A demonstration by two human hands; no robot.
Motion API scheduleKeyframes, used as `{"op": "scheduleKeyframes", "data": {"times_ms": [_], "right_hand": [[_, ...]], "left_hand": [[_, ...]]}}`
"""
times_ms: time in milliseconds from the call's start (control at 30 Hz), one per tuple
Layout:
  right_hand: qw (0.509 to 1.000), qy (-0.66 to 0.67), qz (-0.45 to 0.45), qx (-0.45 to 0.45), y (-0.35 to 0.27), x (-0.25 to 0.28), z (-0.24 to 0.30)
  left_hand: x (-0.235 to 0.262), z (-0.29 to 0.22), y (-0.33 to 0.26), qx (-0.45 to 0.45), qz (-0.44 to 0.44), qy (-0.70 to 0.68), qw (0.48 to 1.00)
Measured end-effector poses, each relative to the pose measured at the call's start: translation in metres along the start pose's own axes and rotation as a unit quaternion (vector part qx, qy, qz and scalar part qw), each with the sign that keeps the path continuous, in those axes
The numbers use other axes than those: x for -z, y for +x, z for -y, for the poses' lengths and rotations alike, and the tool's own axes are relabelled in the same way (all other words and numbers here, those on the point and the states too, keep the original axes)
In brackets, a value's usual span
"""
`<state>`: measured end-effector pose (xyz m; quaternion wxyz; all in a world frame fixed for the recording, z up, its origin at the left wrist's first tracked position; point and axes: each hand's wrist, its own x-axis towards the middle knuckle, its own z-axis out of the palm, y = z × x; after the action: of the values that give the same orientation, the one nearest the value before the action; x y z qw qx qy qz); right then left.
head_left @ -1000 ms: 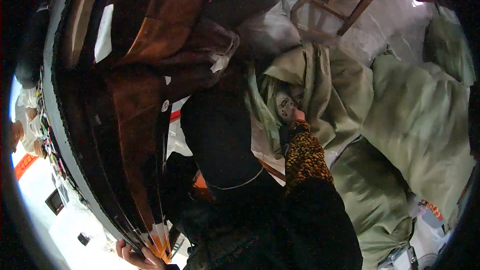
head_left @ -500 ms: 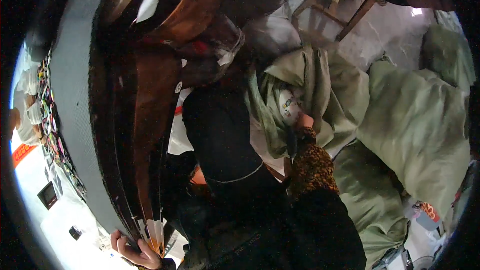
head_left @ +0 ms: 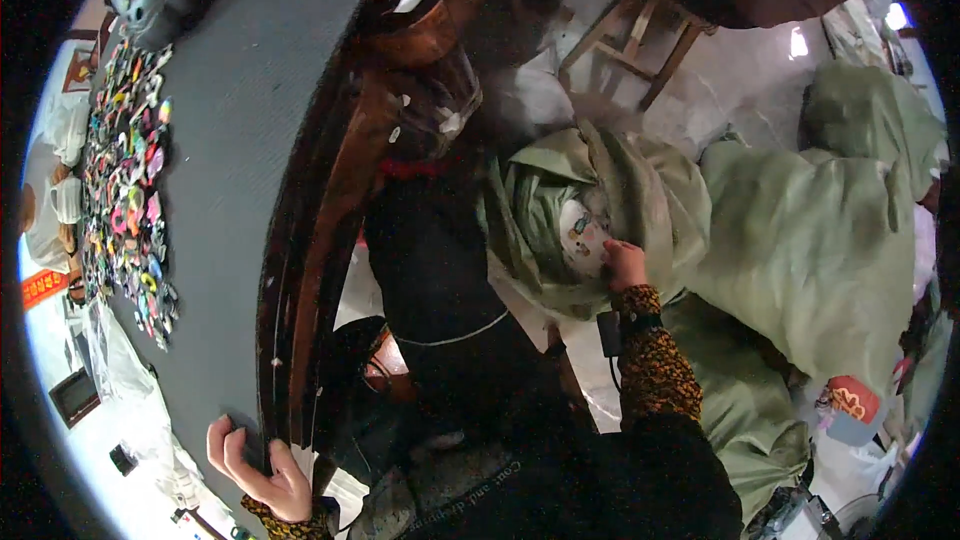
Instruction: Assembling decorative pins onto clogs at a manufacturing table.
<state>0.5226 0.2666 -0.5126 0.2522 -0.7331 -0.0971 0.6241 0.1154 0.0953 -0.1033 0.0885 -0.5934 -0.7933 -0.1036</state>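
My left hand (head_left: 262, 470) rests at the near edge of the grey tabletop (head_left: 240, 140), fingers apart, holding nothing. Out to the right, my right hand (head_left: 626, 265) reaches into the mouth of an olive-green sack (head_left: 660, 175). Its fingers are bent together at the edge of a white thing with small coloured pictures (head_left: 582, 232), which lies inside the sack's folds; its kind is unclear. The fingertips are partly hidden there. A patterned brown-and-black cuff covers my right wrist.
Many small colourful pieces (head_left: 130, 210) lie in a heap along the table's far left side. More full green sacks (head_left: 810, 250) stand at the right. A wooden stool (head_left: 640, 45) is beyond the sack. Clear plastic sheeting (head_left: 130, 370) hangs at the lower left.
The view has swung left, so more of the tabletop and the colourful heap shows. My right hand stays at the white thing in the sack, and my left hand stays at the table edge.
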Motion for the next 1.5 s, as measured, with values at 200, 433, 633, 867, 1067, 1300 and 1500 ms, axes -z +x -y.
{"op": "scheduleKeyframes", "data": {"times_ms": [200,433,633,867,1067,1300,1500], "right_hand": [[0.992,-0.046,-0.031,0.116,-0.007,0.077,0.016],[0.981,-0.087,-0.025,0.172,-0.08,0.079,0.051],[0.943,-0.086,0.018,0.322,-0.106,0.025,0.06],[0.885,-0.082,0.053,0.456,-0.129,-0.05,0.09],[0.874,-0.022,0.052,0.484,-0.123,-0.078,0.125],[0.855,-0.112,0.023,0.506,-0.096,-0.042,0.075],[0.833,-0.232,0.053,0.499,-0.122,-0.03,0.018]], "left_hand": [[-0.01,-0.012,0.007,-0.001,-0.016,-0.03,0.999],[-0.006,-0.01,0.009,-0.037,-0.028,0.009,0.999],[-0.001,-0.009,0.005,-0.039,-0.007,-0.001,0.999],[0.013,-0.013,0.001,-0.046,0.022,-0.025,0.998],[0.025,-0.024,-0.006,-0.057,-0.023,-0.026,0.998],[-0.005,-0.084,0.022,-0.24,0.093,-0.295,0.92],[-0.098,-0.132,0.022,-0.313,0.19,-0.323,0.873]]}}
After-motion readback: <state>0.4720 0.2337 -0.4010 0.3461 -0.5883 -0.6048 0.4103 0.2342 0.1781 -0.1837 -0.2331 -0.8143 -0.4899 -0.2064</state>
